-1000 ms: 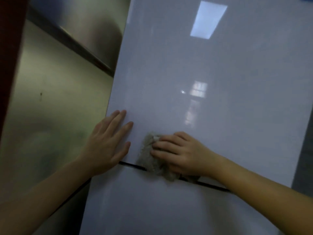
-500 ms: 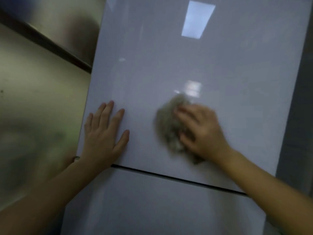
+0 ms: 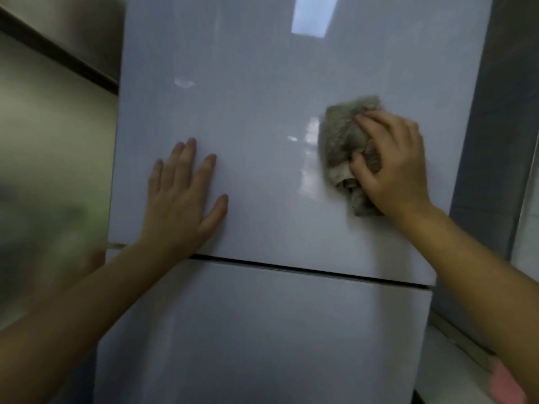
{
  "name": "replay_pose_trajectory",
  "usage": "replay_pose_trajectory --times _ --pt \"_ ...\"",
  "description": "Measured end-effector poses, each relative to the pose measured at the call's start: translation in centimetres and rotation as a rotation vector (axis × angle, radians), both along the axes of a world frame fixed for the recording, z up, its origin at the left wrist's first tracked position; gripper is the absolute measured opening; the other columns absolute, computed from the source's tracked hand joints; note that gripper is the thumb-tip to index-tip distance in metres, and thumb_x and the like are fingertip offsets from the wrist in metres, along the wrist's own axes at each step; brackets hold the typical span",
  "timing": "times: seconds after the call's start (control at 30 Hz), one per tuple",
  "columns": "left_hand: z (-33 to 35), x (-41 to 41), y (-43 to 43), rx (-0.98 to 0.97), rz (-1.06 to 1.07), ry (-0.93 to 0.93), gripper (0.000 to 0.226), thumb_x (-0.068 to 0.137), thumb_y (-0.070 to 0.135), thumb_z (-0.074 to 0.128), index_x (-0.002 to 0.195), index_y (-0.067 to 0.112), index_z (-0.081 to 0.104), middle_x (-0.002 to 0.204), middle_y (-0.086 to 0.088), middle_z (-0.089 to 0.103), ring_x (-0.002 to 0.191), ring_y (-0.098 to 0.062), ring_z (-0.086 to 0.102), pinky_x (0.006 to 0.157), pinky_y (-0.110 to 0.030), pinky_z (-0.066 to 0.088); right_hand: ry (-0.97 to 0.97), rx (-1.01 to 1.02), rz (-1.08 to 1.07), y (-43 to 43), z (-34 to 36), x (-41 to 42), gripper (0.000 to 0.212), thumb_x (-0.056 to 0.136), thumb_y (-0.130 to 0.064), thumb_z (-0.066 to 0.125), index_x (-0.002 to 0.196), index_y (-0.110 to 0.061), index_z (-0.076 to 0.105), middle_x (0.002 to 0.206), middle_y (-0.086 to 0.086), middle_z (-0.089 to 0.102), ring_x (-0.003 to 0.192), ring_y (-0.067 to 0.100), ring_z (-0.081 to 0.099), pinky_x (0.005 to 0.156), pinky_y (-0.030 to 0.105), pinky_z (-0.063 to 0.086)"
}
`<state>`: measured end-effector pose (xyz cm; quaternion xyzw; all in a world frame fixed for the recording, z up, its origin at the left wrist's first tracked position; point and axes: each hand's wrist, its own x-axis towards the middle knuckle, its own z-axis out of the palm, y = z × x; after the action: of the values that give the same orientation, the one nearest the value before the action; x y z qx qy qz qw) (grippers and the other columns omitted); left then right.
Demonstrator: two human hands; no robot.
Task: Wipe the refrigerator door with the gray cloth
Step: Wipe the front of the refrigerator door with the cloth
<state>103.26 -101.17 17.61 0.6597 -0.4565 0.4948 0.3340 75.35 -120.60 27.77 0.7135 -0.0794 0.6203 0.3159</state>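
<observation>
Refrigerator door (image 3: 262, 91) is braced by the flat, spread left hand (image 3: 182, 199); at 3 o'clock, the gray cloth (image 3: 341, 144) is clamped by the right hand (image 3: 393, 164). Streaks could be left if the bunched cloth slips.

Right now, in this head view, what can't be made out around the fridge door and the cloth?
- Part of the gray cloth: hidden under the right hand.
- Upper refrigerator door: its top is cut off by the frame edge.
- Steel surface on the left: blurred, so its reflections are unreadable.
- Pink object at bottom right: blurred and cropped, so unidentifiable.
- Left hand: palm contact hidden.
</observation>
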Motion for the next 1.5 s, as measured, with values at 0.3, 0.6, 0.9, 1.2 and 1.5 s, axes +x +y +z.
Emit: replay_pose_trajectory --times 0.3,0.6,0.9,1.2,1.5 --pt "2.4 -2.0 -1.9 0.009 -0.001 -0.123 0.064 0.097 0.048 0.036 0.15 0.014 0.041 0.164 -0.017 0.028 0.152 -0.034 0.026 0.122 -0.054 0.022 0.387 -0.226 -0.033 -1.2 -8.8 -1.1 0.045 0.099 -0.029 0.052 0.141 -0.012 0.056 0.141 0.015 0.058 0.127 0.035 0.053 0.101 0.044 0.042" --pt "3.3 -1.4 -1.3 0.026 -0.024 -0.185 0.058 0.098 0.041 0.042 0.148 0.011 0.046 0.162 -0.018 0.032 0.15 -0.035 0.032 0.12 -0.055 0.028 0.417 -0.173 -0.087 -2.6 -7.1 -5.7 0.046 0.097 -0.019 0.056 0.142 -0.01 0.057 0.143 0.013 0.06 0.131 0.031 0.054 0.1 0.044 0.047" --pt "6.0 -1.8 0.5 0.122 -0.1 -0.16 0.052 0.094 0.03 0.048 0.138 0.003 0.056 0.154 -0.027 0.04 0.141 -0.043 0.041 0.113 -0.055 0.032 0.244 0.015 -0.166 -3.4 8.5 -9.0 0.052 0.098 -0.024 0.064 0.145 -0.007 0.05 0.145 0.017 0.054 0.13 0.037 0.05 0.109 0.048 0.042" --pt "7.4 -4.2 3.3 0.286 -0.148 0.042 0.05 0.098 0.029 0.046 0.141 0.004 0.054 0.157 -0.024 0.037 0.144 -0.042 0.04 0.11 -0.056 0.037 0.195 0.311 -0.082 -0.2 9.8 -8.4 0.051 0.087 -0.025 0.077 0.131 -0.006 0.059 0.132 0.017 0.058 0.121 0.034 0.051 0.105 0.044 0.045" --pt "5.4 -8.6 9.0 0.568 -0.127 0.423 0.053 0.096 0.04 0.038 0.132 0.008 0.06 0.133 -0.016 0.064 0.116 -0.04 0.061 0.091 -0.049 0.048 0.036 0.896 0.124 7.1 3.8 -7.5 0.039 0.084 -0.01 0.07 0.122 -0.008 0.064 0.121 0.009 0.059 0.114 0.024 0.059 0.095 0.028 0.048"
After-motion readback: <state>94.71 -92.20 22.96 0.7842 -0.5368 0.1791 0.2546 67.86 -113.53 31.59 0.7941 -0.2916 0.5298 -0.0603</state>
